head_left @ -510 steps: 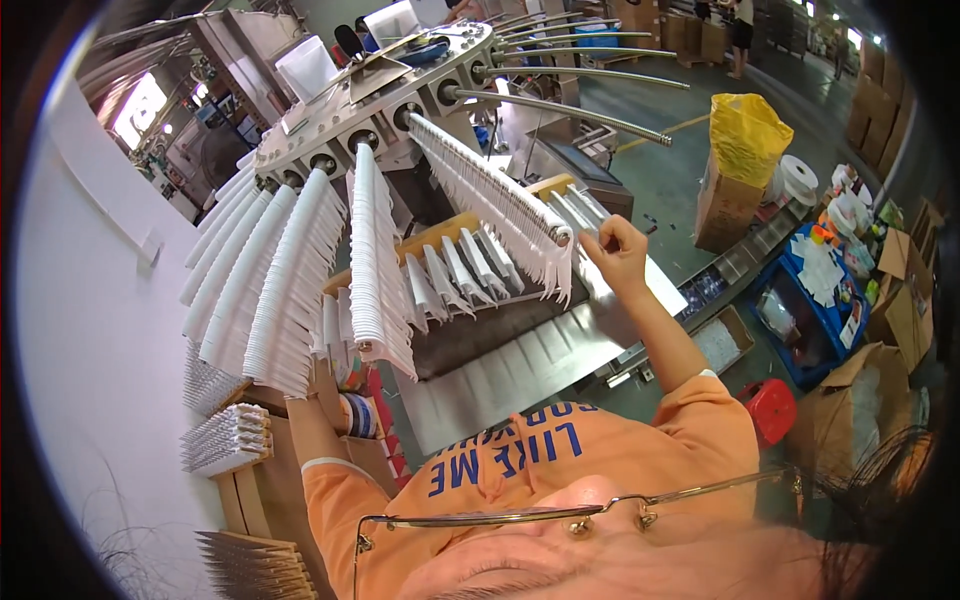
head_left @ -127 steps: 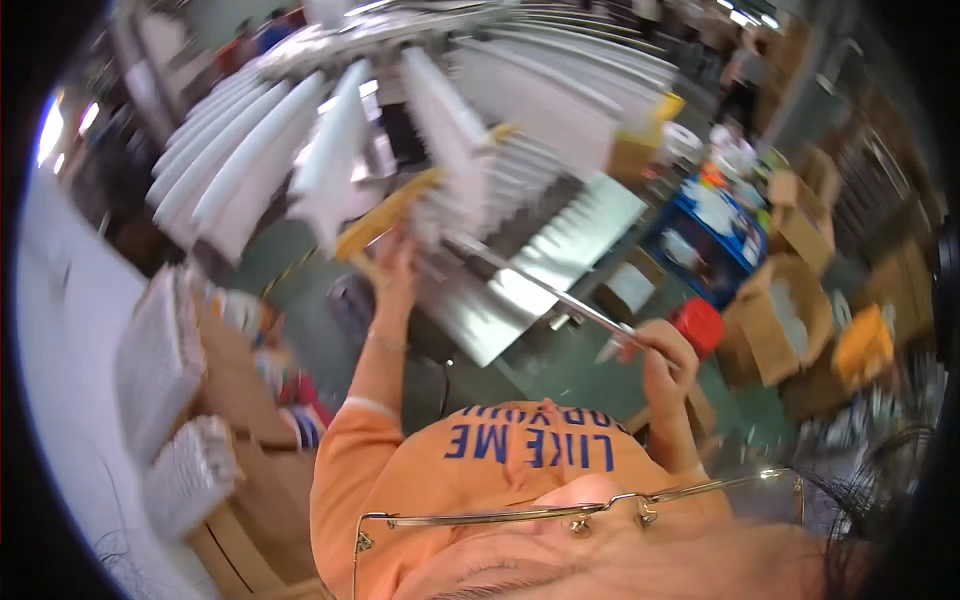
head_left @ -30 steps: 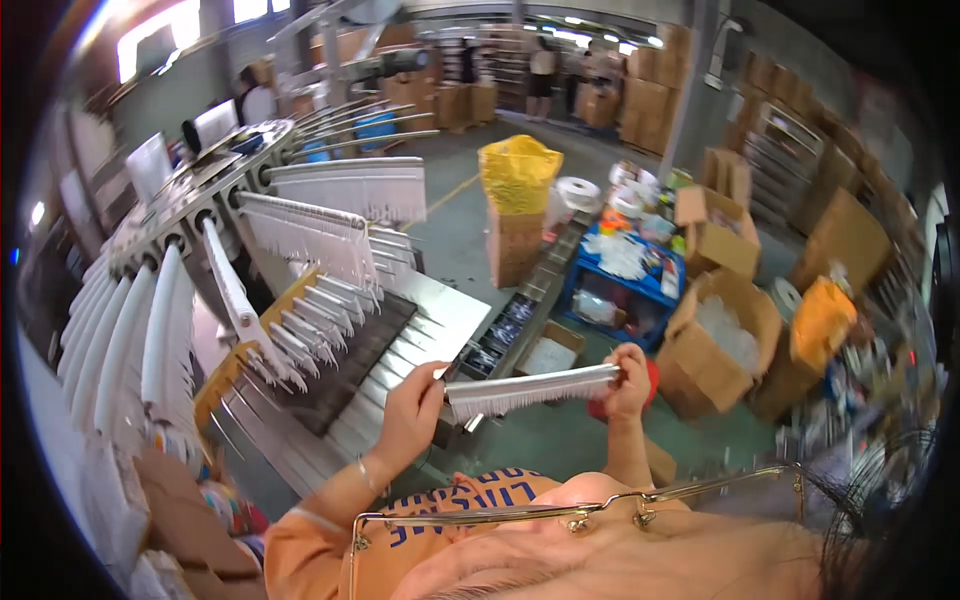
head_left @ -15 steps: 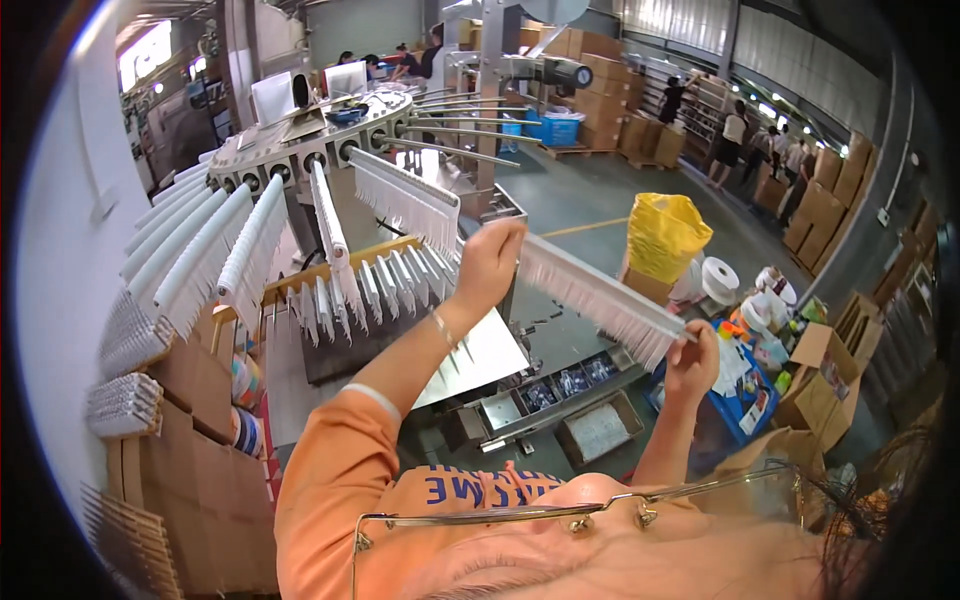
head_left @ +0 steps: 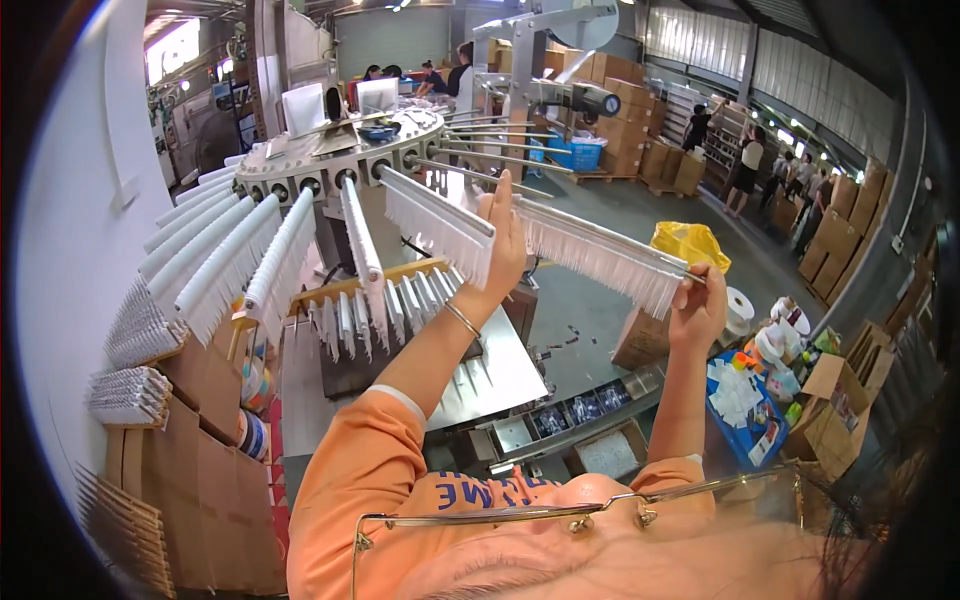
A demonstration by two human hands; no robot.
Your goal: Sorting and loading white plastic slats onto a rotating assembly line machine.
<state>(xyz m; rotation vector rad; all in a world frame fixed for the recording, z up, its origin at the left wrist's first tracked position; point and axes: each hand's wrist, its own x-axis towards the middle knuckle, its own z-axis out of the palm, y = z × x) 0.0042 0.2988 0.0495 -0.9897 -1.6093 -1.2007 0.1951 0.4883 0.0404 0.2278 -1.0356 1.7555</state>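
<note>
A rod with a white fringe of thin strands (head_left: 600,250) hangs between my hands, sloping down to the right. My right hand (head_left: 700,303) is closed around its right end. At its left end stands my left hand (head_left: 500,245), fingers stretched upward and together, the palm side toward the rod; the thumb is hardly visible. A bare metal spoke (head_left: 465,175) of the round machine (head_left: 300,165) runs toward that left end, and my fingers hide whether the two touch. Just left of my left hand, another fringed rod (head_left: 440,225) sticks out from the machine.
More white-covered rods (head_left: 230,250) fan out on the machine's left. Below them is a rack of white fringed pieces (head_left: 400,300). A yellow bag (head_left: 692,243), a blue bin (head_left: 745,410) and cartons (head_left: 845,400) stand on the right. People (head_left: 745,170) work farther back.
The fringed rod has risen and become less steep. My left hand's fingers have gone from curled around its end to stretched upward. My right hand has moved up, still gripping.
</note>
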